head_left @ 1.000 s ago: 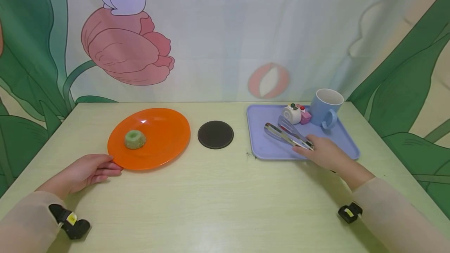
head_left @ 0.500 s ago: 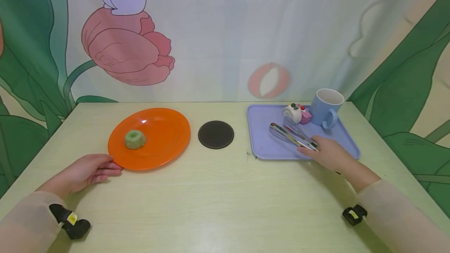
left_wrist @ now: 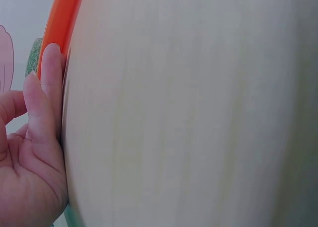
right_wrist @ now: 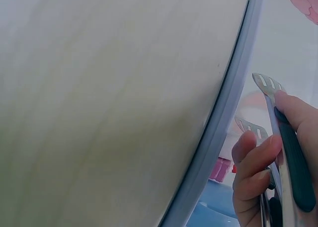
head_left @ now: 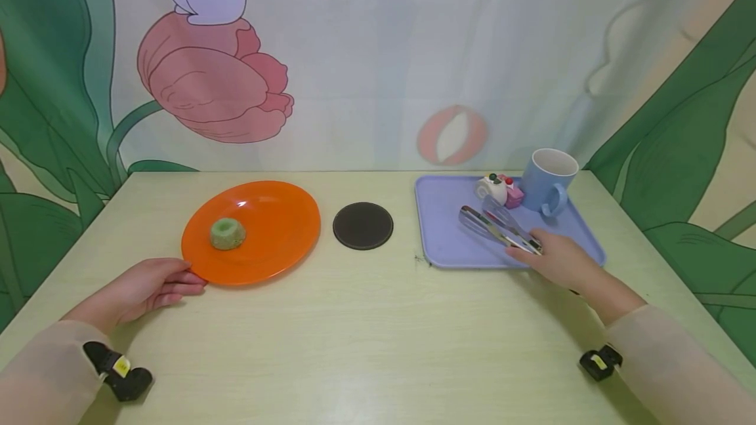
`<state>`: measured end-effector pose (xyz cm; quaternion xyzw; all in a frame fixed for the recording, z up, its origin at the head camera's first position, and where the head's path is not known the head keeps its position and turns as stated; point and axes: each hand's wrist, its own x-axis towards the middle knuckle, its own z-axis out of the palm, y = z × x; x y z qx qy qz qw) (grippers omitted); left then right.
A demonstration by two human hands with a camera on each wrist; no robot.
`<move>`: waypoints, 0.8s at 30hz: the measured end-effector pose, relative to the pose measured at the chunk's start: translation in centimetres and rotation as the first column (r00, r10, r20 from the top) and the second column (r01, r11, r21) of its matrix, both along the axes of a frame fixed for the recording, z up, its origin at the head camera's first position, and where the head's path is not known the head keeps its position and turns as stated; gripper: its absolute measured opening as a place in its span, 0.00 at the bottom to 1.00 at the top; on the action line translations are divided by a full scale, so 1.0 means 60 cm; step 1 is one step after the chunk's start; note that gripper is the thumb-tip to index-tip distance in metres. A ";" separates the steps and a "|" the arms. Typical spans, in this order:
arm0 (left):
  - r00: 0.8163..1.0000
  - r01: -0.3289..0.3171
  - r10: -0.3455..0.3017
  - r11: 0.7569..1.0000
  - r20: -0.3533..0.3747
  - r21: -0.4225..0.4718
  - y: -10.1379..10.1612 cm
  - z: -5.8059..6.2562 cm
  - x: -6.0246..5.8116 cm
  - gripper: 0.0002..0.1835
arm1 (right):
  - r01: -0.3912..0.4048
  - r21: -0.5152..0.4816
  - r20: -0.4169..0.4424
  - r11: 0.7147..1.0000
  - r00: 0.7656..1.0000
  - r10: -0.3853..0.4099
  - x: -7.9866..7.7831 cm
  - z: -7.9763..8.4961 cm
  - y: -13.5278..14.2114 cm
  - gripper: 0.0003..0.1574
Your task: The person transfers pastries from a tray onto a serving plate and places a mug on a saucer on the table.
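My left hand (head_left: 150, 289) pinches the near-left rim of the orange plate (head_left: 277, 241), with the thumb at the edge and the other fingers low beside it. A green ring-shaped cake (head_left: 227, 235) sits on the left part of that plate. My right hand (head_left: 558, 258) grips metal tongs (head_left: 502, 231), whose slotted tips are spread apart over the lavender tray (head_left: 440, 241). Nothing is between the tips. Just beyond them on the tray lie a white cake roll (head_left: 489, 190) and a pink cake piece (head_left: 514, 197). Dark green grips (right_wrist: 295, 162) on the tongs show in the right wrist view.
A blue mug (head_left: 537, 182) stands at the tray's back right, handle toward me. Between plate and tray lies a round black coaster (head_left: 363, 225). A printed curtain (head_left: 354, 71) hangs behind the table's (head_left: 331, 346) far edge.
My right hand and the tongs have shifted to the right and slightly nearer over the tray. The left hand, the plate and the cakes have stayed in place.
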<state>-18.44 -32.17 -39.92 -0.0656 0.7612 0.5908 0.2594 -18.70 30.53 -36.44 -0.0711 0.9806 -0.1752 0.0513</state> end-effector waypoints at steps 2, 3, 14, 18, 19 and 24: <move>1.000 0.001 -0.001 1.000 -0.002 -0.002 0.000 0.001 0.000 0.25 | 0.006 0.001 0.012 1.000 1.000 -0.006 0.000 0.000 0.001 0.46; 1.000 0.002 -0.002 1.000 -0.003 -0.003 0.000 0.001 0.000 0.25 | 0.007 -0.001 0.014 1.000 1.000 -0.007 -0.001 0.001 0.002 0.45; 1.000 0.001 -0.001 1.000 -0.006 -0.002 0.001 0.000 0.000 0.25 | 0.016 0.005 0.031 1.000 0.999 -0.016 -0.004 0.000 0.010 0.49; 1.000 0.003 -0.003 1.000 -0.009 -0.002 0.000 -0.001 0.000 0.25 | 0.026 0.007 0.049 1.000 0.998 -0.027 -0.004 0.000 0.013 0.52; 1.000 0.003 -0.003 1.000 -0.009 -0.002 0.000 -0.001 0.000 0.25 | 0.029 0.009 0.052 1.000 0.998 -0.030 -0.004 0.000 0.013 0.53; 1.000 0.002 -0.002 1.000 -0.008 -0.007 -0.001 -0.003 0.000 0.25 | 0.038 0.008 0.060 0.999 0.997 -0.039 -0.004 0.001 0.017 0.52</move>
